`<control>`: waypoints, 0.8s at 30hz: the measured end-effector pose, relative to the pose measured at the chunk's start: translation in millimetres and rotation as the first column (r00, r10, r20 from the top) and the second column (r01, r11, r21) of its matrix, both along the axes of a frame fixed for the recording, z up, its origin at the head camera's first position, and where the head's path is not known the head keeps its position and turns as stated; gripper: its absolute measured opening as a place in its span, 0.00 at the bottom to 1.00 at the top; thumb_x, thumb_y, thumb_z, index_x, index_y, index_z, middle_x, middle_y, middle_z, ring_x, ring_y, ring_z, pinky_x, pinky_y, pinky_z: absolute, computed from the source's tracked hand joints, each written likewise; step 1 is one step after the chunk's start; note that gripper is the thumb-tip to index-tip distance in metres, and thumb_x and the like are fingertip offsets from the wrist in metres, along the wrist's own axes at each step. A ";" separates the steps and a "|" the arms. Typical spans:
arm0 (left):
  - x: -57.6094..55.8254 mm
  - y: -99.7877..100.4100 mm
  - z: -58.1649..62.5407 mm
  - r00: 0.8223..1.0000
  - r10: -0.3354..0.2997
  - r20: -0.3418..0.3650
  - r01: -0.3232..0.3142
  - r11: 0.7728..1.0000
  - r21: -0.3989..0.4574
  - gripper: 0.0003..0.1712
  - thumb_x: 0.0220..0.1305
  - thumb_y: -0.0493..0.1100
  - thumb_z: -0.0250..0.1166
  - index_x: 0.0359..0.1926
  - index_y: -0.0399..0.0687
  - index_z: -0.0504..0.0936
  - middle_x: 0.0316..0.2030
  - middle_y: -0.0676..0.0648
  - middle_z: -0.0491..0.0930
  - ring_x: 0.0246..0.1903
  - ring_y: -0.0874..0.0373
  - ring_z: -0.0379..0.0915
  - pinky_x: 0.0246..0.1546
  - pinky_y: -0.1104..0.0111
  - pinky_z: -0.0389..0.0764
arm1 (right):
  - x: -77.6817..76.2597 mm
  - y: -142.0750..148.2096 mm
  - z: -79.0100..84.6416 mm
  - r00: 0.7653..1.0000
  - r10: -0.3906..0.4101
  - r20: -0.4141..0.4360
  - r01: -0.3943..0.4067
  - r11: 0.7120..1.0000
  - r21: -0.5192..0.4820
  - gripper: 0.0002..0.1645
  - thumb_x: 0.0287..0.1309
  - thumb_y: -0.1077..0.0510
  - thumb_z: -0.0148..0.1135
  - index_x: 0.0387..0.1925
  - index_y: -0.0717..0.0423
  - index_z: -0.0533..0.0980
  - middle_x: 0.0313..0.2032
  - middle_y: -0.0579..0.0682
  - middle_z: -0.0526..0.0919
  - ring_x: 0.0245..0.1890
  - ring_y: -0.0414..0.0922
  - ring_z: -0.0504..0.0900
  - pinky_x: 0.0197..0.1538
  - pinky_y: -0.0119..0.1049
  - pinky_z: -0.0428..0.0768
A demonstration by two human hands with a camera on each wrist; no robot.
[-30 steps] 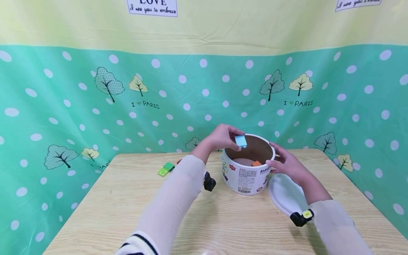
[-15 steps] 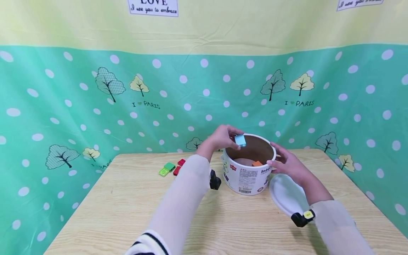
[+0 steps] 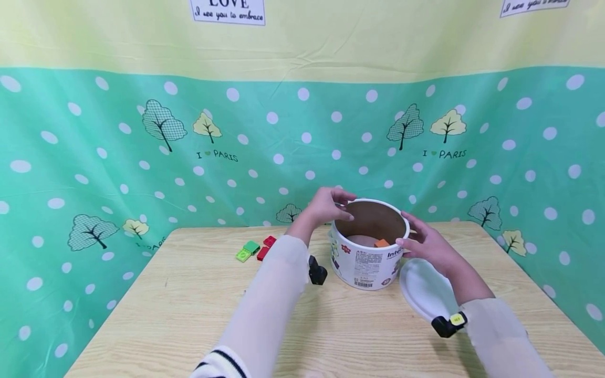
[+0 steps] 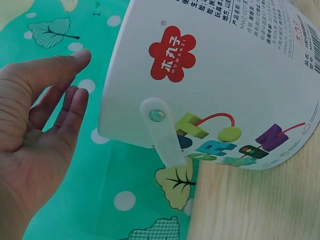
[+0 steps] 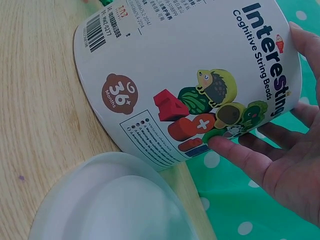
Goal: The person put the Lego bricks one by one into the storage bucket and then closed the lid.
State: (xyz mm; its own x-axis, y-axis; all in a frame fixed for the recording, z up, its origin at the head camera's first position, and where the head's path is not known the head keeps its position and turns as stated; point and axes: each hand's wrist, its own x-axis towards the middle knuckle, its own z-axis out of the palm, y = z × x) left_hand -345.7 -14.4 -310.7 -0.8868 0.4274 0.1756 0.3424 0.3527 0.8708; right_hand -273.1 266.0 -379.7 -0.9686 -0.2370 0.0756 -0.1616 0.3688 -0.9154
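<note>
A white round bucket [image 3: 368, 268] with printed sides and a brown inside stands at the back right of the table, an orange block [image 3: 381, 243] on its floor. My left hand [image 3: 328, 205] is at its left rim, fingers parted and empty; the left wrist view shows that hand [image 4: 45, 100] beside the bucket's wall [image 4: 210, 75], thumb and fingertips apart. My right hand [image 3: 427, 244] holds the bucket's right side at the rim. In the right wrist view, thumb and fingers of the right hand [image 5: 280, 150] span the printed wall [image 5: 165, 65].
A pale round lid [image 3: 427, 289] lies to the right of the bucket, under my right forearm. Left of my left arm are a green block [image 3: 251, 247], a lime block [image 3: 243, 255] and red blocks [image 3: 263, 254]. Behind the wooden table [image 3: 189, 315] hangs a dotted green curtain [image 3: 264, 178].
My left hand has let go of the light blue block at the bucket's opening, and the block is out of sight now. The right hand has stayed on the bucket.
</note>
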 end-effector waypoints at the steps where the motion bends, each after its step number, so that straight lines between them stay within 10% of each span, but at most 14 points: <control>1: 0.2 -1.0 -0.9 1.000 -0.006 0.008 0.006 1.000 0.013 0.31 0.47 0.28 0.76 0.55 0.41 0.81 0.51 0.40 0.80 0.53 0.44 0.75 0.45 0.70 0.81 | 0.2 -0.1 0.2 1.000 -0.002 0.002 0.002 1.000 0.002 0.54 0.61 0.46 0.66 0.78 0.39 0.42 0.73 0.64 0.50 0.67 0.67 0.59 0.53 0.57 0.78; 24: 18.7 -41.9 -10.1 1.000 -0.007 -0.031 0.012 0.986 0.167 0.24 0.50 0.33 0.76 0.51 0.48 0.84 0.48 0.46 0.81 0.51 0.44 0.78 0.46 0.65 0.82 | 1.3 -1.2 2.3 1.000 0.000 -0.002 0.000 1.000 0.015 0.54 0.61 0.47 0.66 0.78 0.40 0.42 0.73 0.64 0.49 0.67 0.67 0.59 0.52 0.57 0.79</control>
